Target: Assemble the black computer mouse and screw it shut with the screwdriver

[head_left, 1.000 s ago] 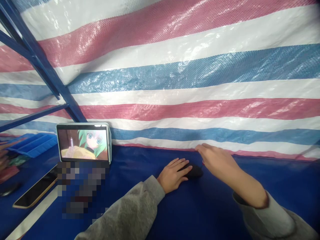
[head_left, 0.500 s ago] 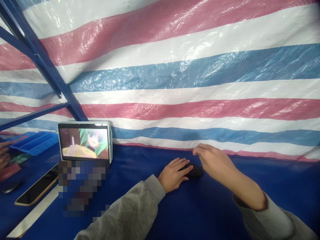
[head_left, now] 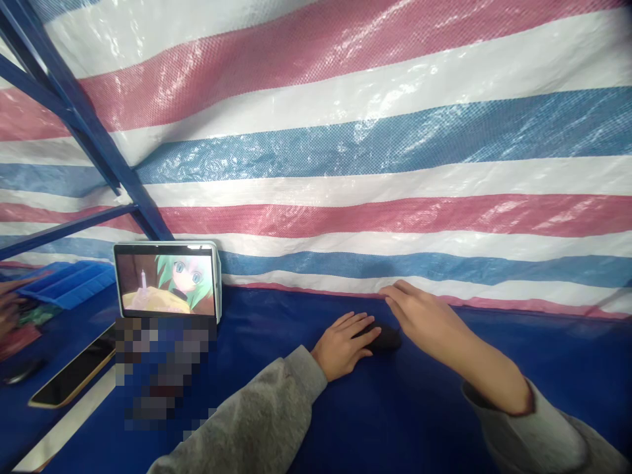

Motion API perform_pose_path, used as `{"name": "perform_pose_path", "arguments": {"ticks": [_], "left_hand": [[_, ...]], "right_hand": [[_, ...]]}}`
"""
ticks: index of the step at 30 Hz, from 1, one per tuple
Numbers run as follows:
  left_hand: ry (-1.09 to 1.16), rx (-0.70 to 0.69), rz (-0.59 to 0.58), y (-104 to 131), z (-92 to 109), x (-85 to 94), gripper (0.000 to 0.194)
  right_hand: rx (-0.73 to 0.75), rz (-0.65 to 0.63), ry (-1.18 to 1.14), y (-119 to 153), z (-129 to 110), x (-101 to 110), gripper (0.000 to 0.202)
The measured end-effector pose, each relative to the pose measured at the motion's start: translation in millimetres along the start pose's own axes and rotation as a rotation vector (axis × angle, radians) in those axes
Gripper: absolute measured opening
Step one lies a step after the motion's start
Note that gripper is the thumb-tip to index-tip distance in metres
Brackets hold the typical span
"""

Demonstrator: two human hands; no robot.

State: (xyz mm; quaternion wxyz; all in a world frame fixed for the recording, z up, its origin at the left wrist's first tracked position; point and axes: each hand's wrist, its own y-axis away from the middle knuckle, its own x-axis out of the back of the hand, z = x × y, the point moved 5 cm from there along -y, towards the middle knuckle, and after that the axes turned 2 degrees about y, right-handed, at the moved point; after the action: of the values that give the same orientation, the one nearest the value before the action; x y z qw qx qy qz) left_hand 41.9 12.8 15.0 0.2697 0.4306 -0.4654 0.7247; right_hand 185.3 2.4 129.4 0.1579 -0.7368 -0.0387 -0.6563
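My left hand lies palm down on the blue tabletop. Its fingers stretch over a black rounded object that looks like a computer mouse and hold its left part. Just above and to the right of the mouse is my right hand, raised off the table with the wrist bent. The right fingers curl and come together at the tips, pointing left. Whatever they hold, if anything, is too small or hidden to make out.
A tablet playing an animation stands at the left back. Nearer lies a phone, beside a blurred patch. At far left are a blue compartment tray and another person's hand. A striped tarp hangs behind the table.
My right hand has shifted very slightly, its fingertips a little up and to the left. My left hand and the mouse stay in place.
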Motion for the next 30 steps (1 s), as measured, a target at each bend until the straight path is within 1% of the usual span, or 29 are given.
{"name": "perform_pose_path", "arguments": {"ticks": [3,6,12,17,21,24,26,30], "left_hand": [[0.01,0.004,-0.005,-0.3,0.0,0.8,0.043],[0.017,0.006,-0.001,-0.1,-0.8,0.0,0.043],[0.022,0.008,0.01,-0.4,-0.4,0.4,0.043],[0.025,0.005,0.012,-0.4,0.0,1.7,0.043],[0.025,0.01,0.015,-0.1,-0.9,1.0,0.043],[0.019,0.007,0.007,0.0,-0.8,0.7,0.043],[0.018,0.006,0.004,0.2,-0.7,1.0,0.043],[0.013,0.005,0.005,0.8,-1.1,1.0,0.044]], "right_hand": [[-0.081,-0.054,0.112,-1.0,7.9,-2.9,0.036],[-0.109,-0.056,0.152,-1.5,11.7,-4.0,0.037],[-0.053,-0.018,0.116,-1.2,3.5,0.0,0.043],[-0.127,-0.029,0.083,-0.7,6.7,2.1,0.038],[-0.052,-0.028,0.003,-1.1,4.3,1.3,0.04],[-0.068,-0.007,-0.012,-1.2,6.1,0.9,0.034],[-0.078,0.0,-0.026,-1.1,7.3,0.3,0.034],[-0.042,0.008,-0.04,-1.3,6.2,-0.1,0.037]]}}
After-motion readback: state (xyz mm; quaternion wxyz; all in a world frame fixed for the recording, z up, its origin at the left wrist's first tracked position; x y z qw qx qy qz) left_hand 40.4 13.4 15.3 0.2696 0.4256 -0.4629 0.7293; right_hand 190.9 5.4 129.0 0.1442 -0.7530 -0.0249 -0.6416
